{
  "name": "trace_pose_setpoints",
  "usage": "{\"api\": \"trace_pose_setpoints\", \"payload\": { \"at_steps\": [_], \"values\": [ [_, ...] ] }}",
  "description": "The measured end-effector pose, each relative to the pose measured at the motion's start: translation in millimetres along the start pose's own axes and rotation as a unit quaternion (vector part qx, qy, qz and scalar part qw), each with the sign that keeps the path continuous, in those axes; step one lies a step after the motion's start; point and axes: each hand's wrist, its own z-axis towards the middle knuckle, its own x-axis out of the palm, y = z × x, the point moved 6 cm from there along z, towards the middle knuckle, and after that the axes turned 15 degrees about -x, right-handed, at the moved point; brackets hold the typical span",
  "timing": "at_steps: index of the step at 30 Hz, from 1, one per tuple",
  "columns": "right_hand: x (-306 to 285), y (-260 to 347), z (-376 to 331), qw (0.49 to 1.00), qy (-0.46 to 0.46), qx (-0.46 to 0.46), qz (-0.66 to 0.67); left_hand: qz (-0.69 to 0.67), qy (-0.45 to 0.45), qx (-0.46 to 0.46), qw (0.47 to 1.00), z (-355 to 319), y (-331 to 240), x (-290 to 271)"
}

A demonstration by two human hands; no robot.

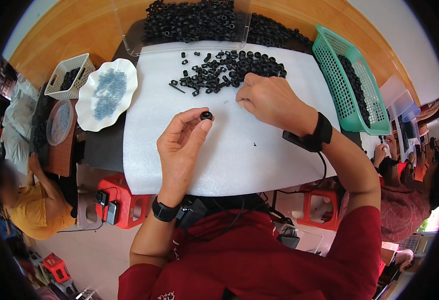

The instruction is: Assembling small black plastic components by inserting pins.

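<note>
Between the thumb and fingers of my left hand (181, 145) is a small black ring-shaped part (206, 115), its round opening turned up. My right hand (267, 97) is closed in a pinch above the white foam sheet (219, 165), at the near edge of a loose pile of small black parts (214, 70). What its fingertips hold, if anything, is too small to make out. A thin black stick-like piece (177, 88) lies at the left of the pile. A tiny dark bit (254, 144) rests on the sheet below my right hand.
A clear bin (129, 52) heaped with black parts stands at the back. To the left are a white scalloped plate (87, 107) of small bluish pieces and a white basket (54, 92). A green basket (324, 55) of black parts stands right. People sit at both sides.
</note>
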Motion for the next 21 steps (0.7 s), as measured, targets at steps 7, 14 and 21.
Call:
{"api": "trace_pose_setpoints", "payload": {
  "at_steps": [7,14,21],
  "values": [
    [-3.2,6.2,-1.3,0.997,-0.043,-0.051,0.029,-0.013,0.011,0.0,1.0,-0.1,0.1,-0.2],
    [-0.9,-15.7,1.9,0.996,-0.065,0.038,0.044,-0.008,0.01,0.0,1.0,-0.5,0.4,-0.2],
    [1.9,-15.9,9.0,0.999,-0.046,-0.001,0.013,0.007,0.004,0.005,1.0,-0.6,0.8,0.4]
  ]
}}
